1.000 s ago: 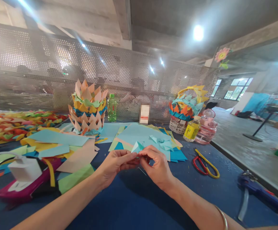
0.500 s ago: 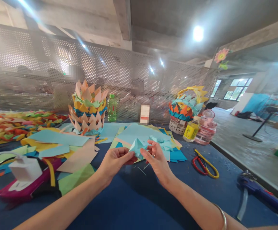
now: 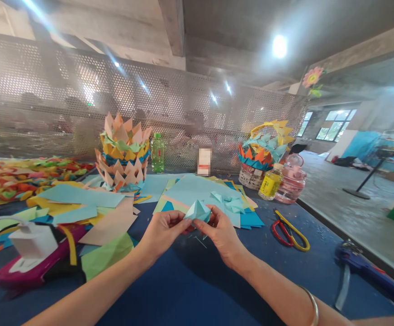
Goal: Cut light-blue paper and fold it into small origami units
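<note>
A small folded piece of light blue paper [image 3: 197,210] is pinched between my two hands above the dark blue table. My left hand [image 3: 168,228] grips its left side with thumb and fingers. On the right side, my right hand [image 3: 220,228] closes its thumb and fingertips on the same paper. Just behind lie more folded light blue paper pieces [image 3: 229,202], resting on a stack of coloured paper sheets [image 3: 193,188]. My fingers cover the lower edges of the piece I hold.
Layered folded-paper baskets stand at back left [image 3: 124,154] and back right [image 3: 256,156]. Bottles sit beside them. Scissors [image 3: 290,231] and a blue glue gun [image 3: 369,267] lie to the right. A pink power strip [image 3: 23,267] with a white plug and loose paper sheets [image 3: 111,222] occupy the left.
My right hand's fingers have closed in on the folded paper, which now shows a wider, faceted shape. The left hand keeps its hold.
</note>
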Motion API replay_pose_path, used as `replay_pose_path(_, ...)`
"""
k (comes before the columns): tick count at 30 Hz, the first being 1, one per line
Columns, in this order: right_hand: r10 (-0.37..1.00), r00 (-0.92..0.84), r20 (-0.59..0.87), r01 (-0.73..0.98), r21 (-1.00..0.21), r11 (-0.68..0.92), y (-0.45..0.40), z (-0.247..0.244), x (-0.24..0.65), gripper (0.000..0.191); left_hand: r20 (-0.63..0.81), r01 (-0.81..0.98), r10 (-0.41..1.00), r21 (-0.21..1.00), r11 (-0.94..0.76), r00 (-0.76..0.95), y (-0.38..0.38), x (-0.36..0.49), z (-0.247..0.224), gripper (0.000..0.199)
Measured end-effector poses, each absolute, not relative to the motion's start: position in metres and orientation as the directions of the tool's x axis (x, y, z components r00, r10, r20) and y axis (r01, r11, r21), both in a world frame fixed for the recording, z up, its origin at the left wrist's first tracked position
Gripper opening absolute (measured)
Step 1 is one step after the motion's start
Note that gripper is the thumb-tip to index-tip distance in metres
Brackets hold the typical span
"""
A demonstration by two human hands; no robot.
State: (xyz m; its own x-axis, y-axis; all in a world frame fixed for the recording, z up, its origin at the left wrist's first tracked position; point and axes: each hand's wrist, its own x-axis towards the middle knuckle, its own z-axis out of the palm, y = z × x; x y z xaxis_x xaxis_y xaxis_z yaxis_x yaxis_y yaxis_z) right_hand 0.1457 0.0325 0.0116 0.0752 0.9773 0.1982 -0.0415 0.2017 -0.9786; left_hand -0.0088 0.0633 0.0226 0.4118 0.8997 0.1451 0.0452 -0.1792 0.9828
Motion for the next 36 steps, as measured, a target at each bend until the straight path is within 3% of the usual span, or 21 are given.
replay_pose_path(7, 0.967, 0.037, 0.250, -0.038, -0.967, 0.252, 0.034, 0.014, 0.149, 0.040, 0.020, -0.002, 0.895, 1.000, -0.021, 0.445, 0.058, -0.008, 0.030, 0.025)
replay_pose_path(14, 0.964, 0.053, 0.259, 0.041, -0.966, 0.257, 0.031, 0.014, 0.148, 0.035, -0.018, -0.030, 0.894, 0.999, 0.035, 0.447, 0.063, -0.009, 0.025, 0.028)
replay_pose_path(17, 0.976, 0.026, 0.217, 0.007, -0.976, 0.217, 0.029, 0.016, 0.148, 0.040, -0.033, -0.038, 0.915, 0.998, 0.053, 0.403, 0.064, -0.010, 0.028, 0.029)
replay_pose_path(23, 0.971, 0.076, 0.228, -0.088, -0.968, 0.234, 0.031, 0.017, 0.154, 0.029, -0.061, -0.028, 0.915, 0.997, 0.078, 0.398, 0.067, -0.012, 0.029, 0.028)
replay_pose_path(27, 0.937, 0.091, 0.336, 0.067, -0.941, 0.331, 0.032, 0.015, 0.156, 0.036, -0.058, -0.026, 0.914, 0.997, 0.075, 0.401, 0.068, -0.013, 0.028, 0.027)
replay_pose_path(30, 0.909, 0.011, 0.417, 0.265, -0.878, 0.400, 0.031, 0.015, 0.154, 0.022, -0.076, -0.039, 0.915, 0.994, 0.100, 0.396, 0.069, -0.013, 0.028, 0.025)
replay_pose_path(36, 0.924, -0.014, 0.383, 0.404, -0.843, 0.355, 0.027, 0.014, 0.150, 0.016, -0.117, -0.122, 0.902, 0.976, 0.183, 0.415, 0.068, -0.014, 0.026, 0.026)
